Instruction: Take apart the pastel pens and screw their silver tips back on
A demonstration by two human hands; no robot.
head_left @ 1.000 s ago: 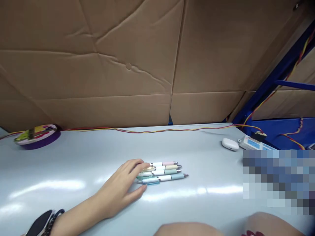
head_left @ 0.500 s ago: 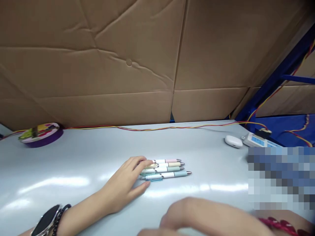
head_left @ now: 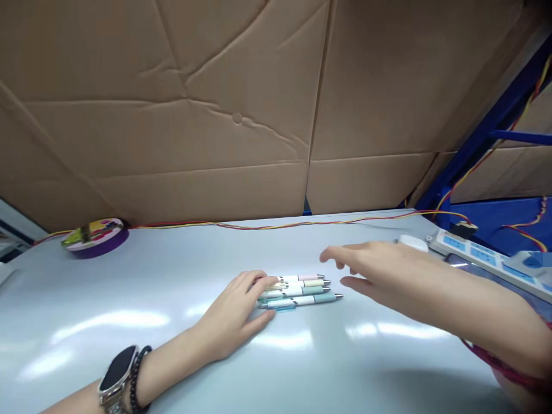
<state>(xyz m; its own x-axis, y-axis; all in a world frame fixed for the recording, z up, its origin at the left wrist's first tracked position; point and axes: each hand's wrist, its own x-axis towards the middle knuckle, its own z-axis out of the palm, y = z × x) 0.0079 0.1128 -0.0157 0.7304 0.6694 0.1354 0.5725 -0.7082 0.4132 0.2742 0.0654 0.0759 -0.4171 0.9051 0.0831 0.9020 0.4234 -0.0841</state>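
Several click pens (head_left: 302, 300) with white barrels lie side by side on the pale table. Their grips are pink, cream, green and blue-green, and their silver tips point right. My left hand (head_left: 235, 313) rests over the clip ends, its index finger touching the farther pens and its thumb apart on the near side. Some of the clip ends are hidden under its fingers. To the right of the tips my right hand (head_left: 366, 267) hovers with fingers apart and nothing in them.
Behind the table stands a cardboard wall (head_left: 215, 138). Red and yellow wires (head_left: 241, 227) run along the back edge. At far left sits a round purple box (head_left: 97, 244). A white case (head_left: 413, 242), partly hidden, and a power strip (head_left: 483, 253) lie at right.
My right hand has moved up from the bottom edge to the right of the pens. My left hand stays on the pens. The whole view has shifted slightly.
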